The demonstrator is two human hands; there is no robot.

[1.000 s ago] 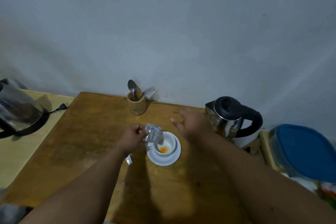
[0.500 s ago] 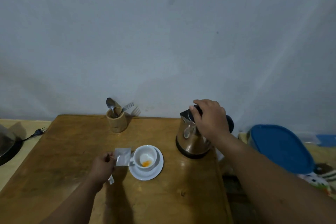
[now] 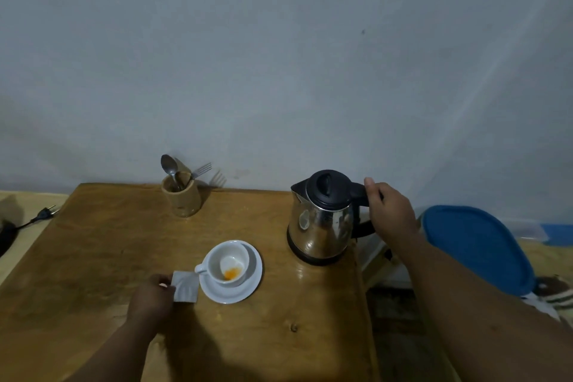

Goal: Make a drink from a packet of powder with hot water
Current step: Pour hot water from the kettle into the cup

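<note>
A white cup [image 3: 228, 260] with orange powder [image 3: 232, 273] in its bottom stands on a white saucer [image 3: 248, 290] on the wooden table [image 3: 102, 257]. My left hand [image 3: 152, 298] pinches a silver powder packet [image 3: 185, 286] just left of the cup's handle. A steel kettle [image 3: 321, 223] with a black lid stands upright on the table's right side. My right hand [image 3: 389, 211] wraps the kettle's black handle from the right.
A wooden holder [image 3: 182, 198] with a spoon and a fork stands at the table's back edge by the wall. A blue-lidded container [image 3: 477, 245] sits to the right, beyond the table's edge. A black plug [image 3: 43, 214] and cord lie on the left counter.
My right hand moved from the kettle's lid to its handle. My left hand drew the packet away from above the cup, down to its left side.
</note>
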